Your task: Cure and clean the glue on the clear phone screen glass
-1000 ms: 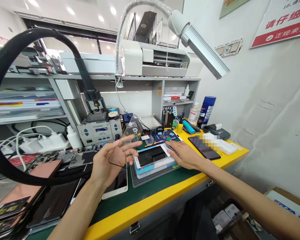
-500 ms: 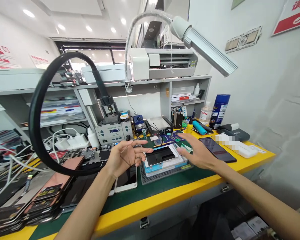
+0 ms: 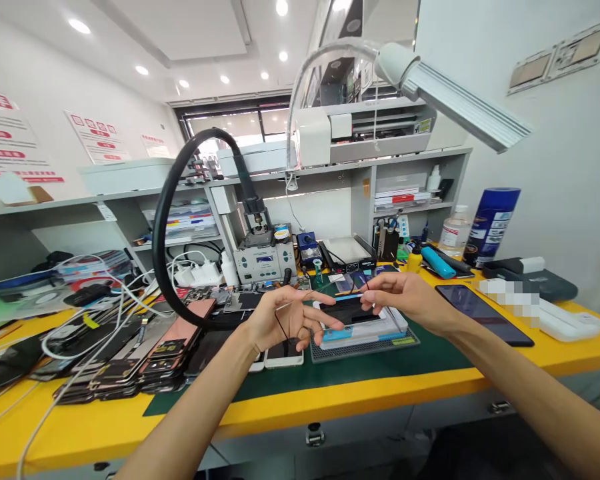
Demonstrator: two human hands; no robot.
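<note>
My left hand (image 3: 285, 320) is palm up over the bench, index finger stretched out and the other fingers curled. A thin black strip (image 3: 281, 327) crosses its palm and runs to the curled fingers. My right hand (image 3: 397, 299) is turned palm down, its thumb and fingertips pinched together; what lies between them is too small to make out. Below and between both hands, a phone with a black screen (image 3: 347, 312) rests on a white and blue stack (image 3: 363, 333), partly covered by my fingers. A white-framed phone (image 3: 285, 357) lies beneath my left hand.
Piled phone parts (image 3: 167, 353) and white cables crowd the left. A black hose (image 3: 160, 247) arches above them from a grey hot-air station (image 3: 265, 260). A dark tablet (image 3: 485, 313), blue spray can (image 3: 490, 227) and clear bottle (image 3: 454, 230) stand or lie right. A lamp (image 3: 465, 100) hangs overhead.
The view has swung left, so the bench appears farther right. My right hand has gone from open, with thumb apart, to a pinch. My left hand keeps the thin black strip.
</note>
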